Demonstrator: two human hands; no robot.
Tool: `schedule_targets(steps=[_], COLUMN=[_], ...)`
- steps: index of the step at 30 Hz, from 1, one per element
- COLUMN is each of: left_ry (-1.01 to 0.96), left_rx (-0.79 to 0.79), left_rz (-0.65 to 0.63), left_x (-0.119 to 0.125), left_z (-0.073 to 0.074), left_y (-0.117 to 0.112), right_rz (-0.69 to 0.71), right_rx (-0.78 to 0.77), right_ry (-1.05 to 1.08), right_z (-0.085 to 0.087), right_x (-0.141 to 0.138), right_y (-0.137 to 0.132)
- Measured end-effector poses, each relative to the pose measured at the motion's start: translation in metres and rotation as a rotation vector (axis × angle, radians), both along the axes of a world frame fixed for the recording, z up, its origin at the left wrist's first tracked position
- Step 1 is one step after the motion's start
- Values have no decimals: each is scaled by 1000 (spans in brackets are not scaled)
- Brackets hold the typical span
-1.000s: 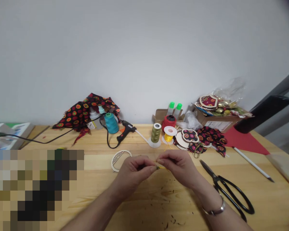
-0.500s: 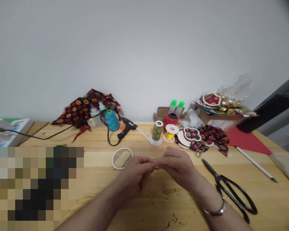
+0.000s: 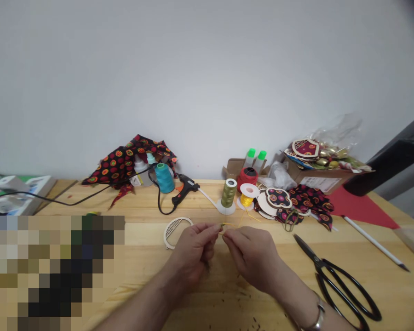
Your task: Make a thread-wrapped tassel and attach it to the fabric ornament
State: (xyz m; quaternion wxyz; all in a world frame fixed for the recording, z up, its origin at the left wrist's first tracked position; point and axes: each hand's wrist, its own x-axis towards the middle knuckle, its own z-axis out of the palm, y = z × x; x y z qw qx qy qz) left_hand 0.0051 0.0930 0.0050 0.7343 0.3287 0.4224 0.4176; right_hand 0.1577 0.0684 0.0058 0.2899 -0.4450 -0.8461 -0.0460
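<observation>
Above the table's middle, my left hand (image 3: 197,248) is closed in a pinch, with a bit of olive-green thread (image 3: 222,226) showing at its fingertips. My right hand (image 3: 251,250) pinches a yellow cord (image 3: 232,225), which passes by the left fingertips and runs back to a yellow spool (image 3: 247,200). Beside that spool stands an olive-green thread spool (image 3: 229,195), with a thin strand coming down toward my hands. An oval wooden frame (image 3: 169,240) with lattice lies partly behind my left hand. What else my fingers cover is hidden.
Black-handled scissors (image 3: 345,285) lie to the right, near a white pencil-like stick (image 3: 374,242). Behind my hands are a glue gun (image 3: 184,191), a teal thread cone (image 3: 164,178), and patterned fabric pieces (image 3: 310,201). A pixelated patch covers the lower left.
My fingertips have drawn slightly apart, and the olive thread and yellow cord now show between them. The whole view has shifted a little, so the tabletop things appear lower and further right.
</observation>
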Motion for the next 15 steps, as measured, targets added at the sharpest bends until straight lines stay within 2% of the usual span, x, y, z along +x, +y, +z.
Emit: schedule_targets(steps=[7, 15], left_ry=[150, 417], left_rx=[96, 339], left_rz=[95, 196], left_x=[1, -1], left_z=[-3, 5], left_y=[-2, -4], right_rz=[2, 46], right_rx=[-50, -47], right_ry=[17, -2], right_z=[-1, 1], right_x=[-4, 1], right_y=[0, -5])
